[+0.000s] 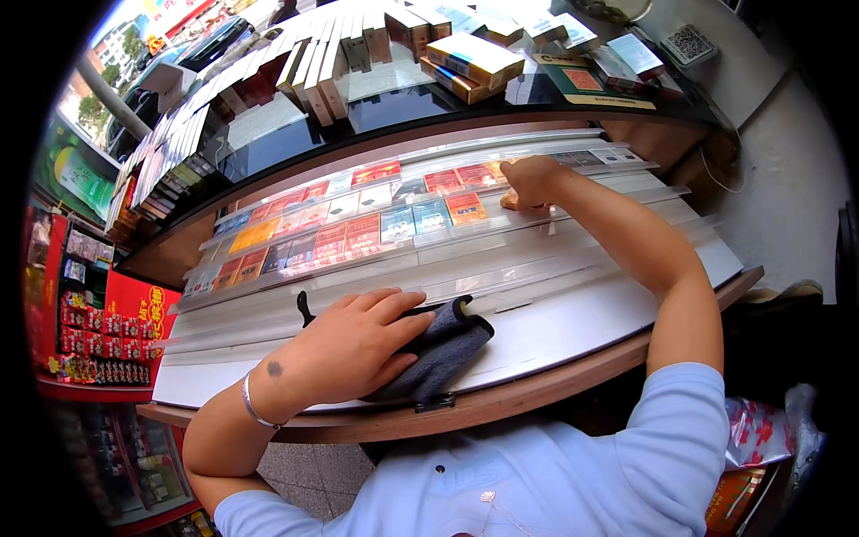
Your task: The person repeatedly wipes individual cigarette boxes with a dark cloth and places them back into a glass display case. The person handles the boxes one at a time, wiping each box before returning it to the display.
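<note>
My left hand [353, 345] lies near the front edge of the white sloping display tray [546, 331], its fingers over a folded dark grey cloth [443, 353] and its thumb against it. Farther up on the right, my right hand [537, 182] is closed, fingers curled down at the end of a row. Part of an orange cigarette pack [512, 200] shows under those fingers; the rest is hidden. Rows of cigarette packs [362, 234] in red, blue and orange lie behind clear plastic strips [376, 264] to the left of my right hand.
Above the tray runs a dark glass counter [385, 112] bearing upright rows of packs [327, 76] and a stack of cartons [474, 61]. A red shelf [67, 385] with small packets stands at the left. The tray has a wooden front edge [528, 394].
</note>
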A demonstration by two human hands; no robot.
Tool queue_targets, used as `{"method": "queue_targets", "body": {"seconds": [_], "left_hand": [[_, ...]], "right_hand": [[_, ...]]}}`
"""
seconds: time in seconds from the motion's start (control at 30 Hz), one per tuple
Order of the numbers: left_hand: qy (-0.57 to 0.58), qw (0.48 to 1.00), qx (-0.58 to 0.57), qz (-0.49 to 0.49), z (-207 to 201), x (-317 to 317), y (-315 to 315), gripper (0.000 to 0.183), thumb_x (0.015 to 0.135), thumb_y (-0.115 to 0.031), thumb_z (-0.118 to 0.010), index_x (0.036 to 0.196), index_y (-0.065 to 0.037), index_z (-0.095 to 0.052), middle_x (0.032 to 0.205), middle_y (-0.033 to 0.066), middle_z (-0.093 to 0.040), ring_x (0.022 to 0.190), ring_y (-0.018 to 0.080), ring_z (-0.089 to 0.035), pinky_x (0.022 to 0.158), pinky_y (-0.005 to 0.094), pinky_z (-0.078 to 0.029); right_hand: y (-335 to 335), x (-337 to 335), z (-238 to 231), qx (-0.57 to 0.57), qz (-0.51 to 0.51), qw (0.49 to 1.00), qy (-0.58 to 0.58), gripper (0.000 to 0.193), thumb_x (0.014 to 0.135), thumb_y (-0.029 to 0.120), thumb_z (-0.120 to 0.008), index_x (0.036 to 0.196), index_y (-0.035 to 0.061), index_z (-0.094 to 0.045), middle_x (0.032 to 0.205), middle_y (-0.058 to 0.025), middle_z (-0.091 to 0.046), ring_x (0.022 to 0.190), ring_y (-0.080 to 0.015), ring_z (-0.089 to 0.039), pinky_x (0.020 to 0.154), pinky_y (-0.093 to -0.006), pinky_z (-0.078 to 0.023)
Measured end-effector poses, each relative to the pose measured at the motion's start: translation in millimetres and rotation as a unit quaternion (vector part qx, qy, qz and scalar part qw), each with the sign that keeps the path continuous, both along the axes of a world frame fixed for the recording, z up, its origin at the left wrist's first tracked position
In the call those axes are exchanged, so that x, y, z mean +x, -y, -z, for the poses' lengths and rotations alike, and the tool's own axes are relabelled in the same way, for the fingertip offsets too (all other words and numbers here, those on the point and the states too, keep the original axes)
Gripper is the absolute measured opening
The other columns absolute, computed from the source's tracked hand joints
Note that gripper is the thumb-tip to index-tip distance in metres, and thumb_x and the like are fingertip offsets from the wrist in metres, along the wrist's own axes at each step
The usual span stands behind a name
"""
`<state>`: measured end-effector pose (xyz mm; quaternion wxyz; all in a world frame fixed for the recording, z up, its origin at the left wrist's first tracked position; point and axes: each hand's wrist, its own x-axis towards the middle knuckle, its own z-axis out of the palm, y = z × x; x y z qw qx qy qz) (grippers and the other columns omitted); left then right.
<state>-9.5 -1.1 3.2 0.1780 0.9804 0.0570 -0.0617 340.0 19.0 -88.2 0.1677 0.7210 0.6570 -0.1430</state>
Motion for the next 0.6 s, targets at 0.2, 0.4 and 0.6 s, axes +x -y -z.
{"method": "queue_targets", "body": {"seconds": [0.2,0.4,0.6], "left_hand": [[-0.024,1.0,-0.013,-0.01,-6,5,1,0.043,0.088,-0.023,-0.058,0.127,-0.006,-0.051,0.132,0.0151,-0.048,0.122,0.0338,-0.045,0.101,0.042,-0.037],[-0.014,1.0,-0.007,-0.006,-5,5,0,0.042,0.087,-0.022,-0.059,0.125,-0.006,-0.051,0.133,0.0156,-0.047,0.122,0.0345,-0.045,0.101,0.0424,-0.038],[0.005,1.0,-0.009,-0.009,2,-3,-1,0.042,0.085,-0.02,-0.06,0.125,-0.007,-0.052,0.134,0.0153,-0.046,0.122,0.0351,-0.045,0.101,0.0429,-0.039]], "right_hand": [[3,-12,2,0.082,-0.079,0.989,0.099,0.028,0.082,0.01,-0.058,0.109,0.0068,-0.057,0.093,-0.0133,-0.068,0.092,-0.0295,-0.066,0.07,-0.039,-0.052],[8,-16,-26,-0.004,-0.09,0.994,0.066,0.029,0.077,0.01,-0.064,0.106,0.0075,-0.06,0.094,-0.0127,-0.068,0.091,-0.0295,-0.065,0.072,-0.0392,-0.051],[1,-25,-58,0.029,-0.065,0.993,-0.093,0.019,0.077,0.016,-0.066,0.087,0.0022,-0.057,0.09,-0.0134,-0.062,0.086,-0.0292,-0.06,0.075,-0.0389,-0.047]]}}
